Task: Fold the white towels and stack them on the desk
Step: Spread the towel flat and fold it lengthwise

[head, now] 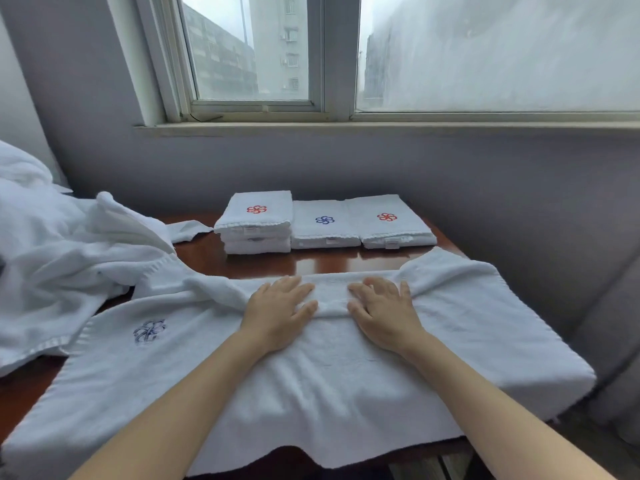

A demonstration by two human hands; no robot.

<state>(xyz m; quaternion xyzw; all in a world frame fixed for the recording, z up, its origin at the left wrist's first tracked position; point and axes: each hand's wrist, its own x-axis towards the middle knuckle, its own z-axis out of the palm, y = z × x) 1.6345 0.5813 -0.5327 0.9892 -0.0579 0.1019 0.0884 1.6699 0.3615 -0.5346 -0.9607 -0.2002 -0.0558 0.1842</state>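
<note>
Squarely in the middle of the head view, a person's left hand (280,311) and right hand (384,311) lay palm-down on a spread towel (311,393), fingers straight and gripping nothing. The hands were close together but not touching, with a small ridge of cloth bunched between them. The spread towel, white with a blue emblem (149,331) near its left end, covered most of the near half of the table (311,264). Its near edge hung over the front of the table and its right end drooped past the right side.

Several things could go wrong from there. If the hands pressed down without first smoothing outward, the ridge would likely be flattened into a crease and the fold would come out lumpy. The table looked glossy, so the overhanging cloth could drag the towel toward the person once the hands lifted. A loose pile (69,258) of unfolded white towels sat at the left, touching the spread towel's far left corner, and could snag or be pulled along.

The table was polished reddish-brown wood. At its far side three lots of folded towels (323,225) stood in a row, edges touching: the left one taller with a red emblem, the middle blue, the right red. Behind them rose a grey wall (519,174) with a pale sill (346,129) and a window (249,53) showing hazy buildings.
</note>
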